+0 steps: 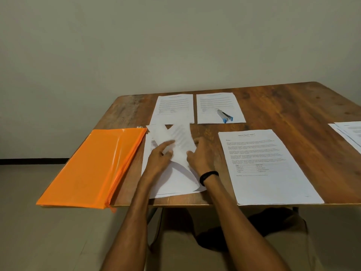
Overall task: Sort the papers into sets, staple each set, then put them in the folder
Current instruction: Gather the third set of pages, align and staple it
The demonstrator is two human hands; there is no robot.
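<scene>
A loose pile of white printed papers (172, 178) lies at the table's near edge. My left hand (159, 159) and my right hand (201, 155) both rest on it, and between them a few sheets (179, 137) are lifted and fanned, blurred by motion. An orange zip folder (93, 169) lies flat to the left, overhanging the table's corner. A blue and silver stapler (225, 116) sits on the far right sheet (216, 102). Another sheet (173, 106) lies far left, and a printed report page (267, 169) lies to the right.
The wooden table (293, 106) stands against a plain wall. More papers (349, 133) lie at the right edge, cut off by the frame. A black band is on my right wrist. Bare floor shows to the left and below.
</scene>
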